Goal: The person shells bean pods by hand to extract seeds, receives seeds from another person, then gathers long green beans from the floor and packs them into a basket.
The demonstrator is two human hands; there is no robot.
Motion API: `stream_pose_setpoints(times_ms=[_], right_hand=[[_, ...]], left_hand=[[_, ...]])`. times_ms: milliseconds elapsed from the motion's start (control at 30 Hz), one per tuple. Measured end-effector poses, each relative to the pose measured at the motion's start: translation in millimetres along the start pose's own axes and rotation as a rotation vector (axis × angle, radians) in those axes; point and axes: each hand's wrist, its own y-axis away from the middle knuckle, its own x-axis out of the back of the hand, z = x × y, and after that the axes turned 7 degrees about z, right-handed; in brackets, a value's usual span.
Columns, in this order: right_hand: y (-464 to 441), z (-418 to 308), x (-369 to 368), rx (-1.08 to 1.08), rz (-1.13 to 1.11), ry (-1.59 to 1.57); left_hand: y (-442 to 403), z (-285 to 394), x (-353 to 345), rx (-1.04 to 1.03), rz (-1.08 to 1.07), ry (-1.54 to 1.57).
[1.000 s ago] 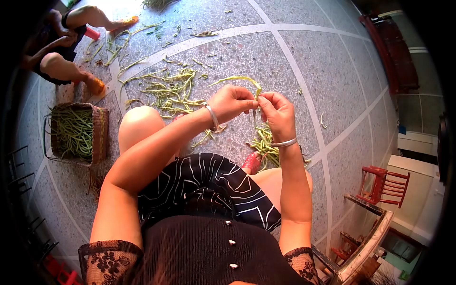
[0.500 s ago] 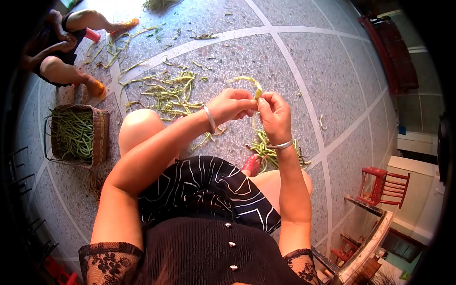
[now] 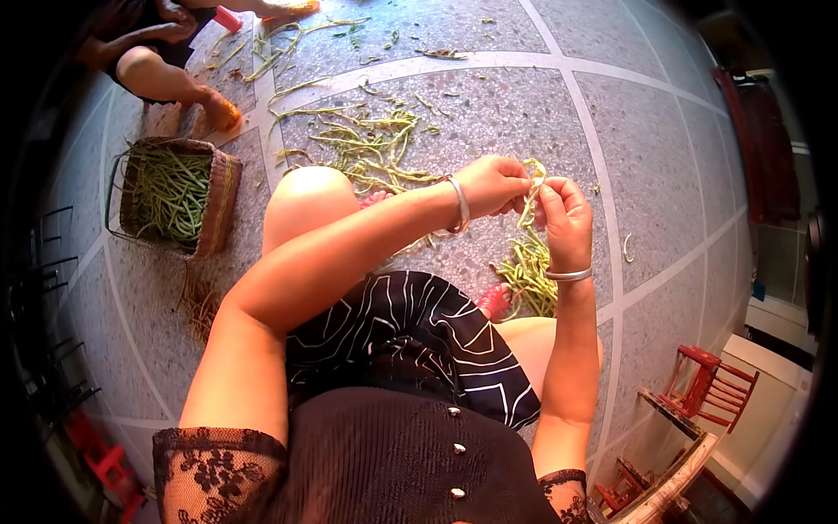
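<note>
Your left hand (image 3: 496, 185) and right hand (image 3: 567, 220) pinch bean (image 3: 535, 168); its upper end, earlier trailing leftward, now curls close by; your view swung left

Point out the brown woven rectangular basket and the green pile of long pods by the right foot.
Brown woven rectangular basket (image 3: 223, 201), head view: side wall.
Green pile of long pods (image 3: 529, 274), head view: middle.

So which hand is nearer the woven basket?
Left. The left hand is out to the right of the woven basket; the right hand is farther right.
</note>
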Motion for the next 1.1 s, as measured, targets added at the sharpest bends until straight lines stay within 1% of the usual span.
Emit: stream_pose_setpoints(times_ms=[100,133,167,200,267,300,333,433,467,567,600,633,667,700,733,800,833,900,933,967,1000,1033,1100], right_hand=[[1,-1,-9,0.054,0.004,0.100],[-1,1,-12,0.074,-0.002,0.128],[-2,2,-14,0.090,-0.009,0.158],[-3,2,-16,0.069,-0.019,0.196],[0,-2,-26,0.087,-0.057,0.185],[1,-4,-32,0.099,-0.078,0.177],[1,-5,-36,0.085,-0.104,0.201],[5,-6,-59,0.117,-0.184,0.192],[6,-1,-66,0.135,-0.199,0.188],[2,14,-80,0.185,-0.272,0.385],[-3,20,-89,0.260,-0.294,0.396],[-8,24,-98,0.333,-0.315,0.409],[-10,25,-106,0.285,-0.346,0.372],[-14,28,-113,0.307,-0.360,0.359],[-16,30,-118,0.328,-0.391,0.356],[-19,38,-124,0.341,-0.424,0.378],[-20,43,-125,0.314,-0.469,0.425],[-20,53,-125,0.258,-0.564,0.524],[-24,65,-125,0.284,-0.634,0.655],[-25,84,-123,0.216,-0.631,0.607],[-28,105,-118,0.117,-0.670,0.681],[-31,124,-113,0.006,-0.708,0.753],[-41,148,-112,0.019,-0.828,0.991]], left_hand=[[10,5,19,0.041,0.137,0.055],[14,7,30,0.025,0.226,0.134],[17,8,46,-0.002,0.260,0.252],[23,10,64,-0.032,0.248,0.426],[30,9,91,-0.058,0.413,0.657],[41,12,104,-0.095,0.427,0.653],[57,21,109,-0.080,0.477,0.661],[82,32,125,-0.076,0.514,0.723],[91,33,127,-0.103,0.516,0.757],[110,38,142,-0.137,0.488,0.677],[116,42,148,-0.137,0.503,0.628],[123,48,150,-0.134,0.588,0.568],[128,47,158,-0.157,0.573,0.558],[132,49,168,-0.187,0.555,0.546],[134,53,173,-0.156,0.607,0.509],[129,47,193,-0.156,0.610,0.453],[124,40,205,-0.148,0.608,0.430],[111,20,229,-0.064,0.541,0.461],[102,6,243,-0.019,0.503,0.477],[94,-7,256,0.023,0.469,0.493],[86,-23,266,0.073,0.418,0.525],[79,-35,267,0.113,0.473,0.529],[61,-68,279,0.178,0.394,0.572]])
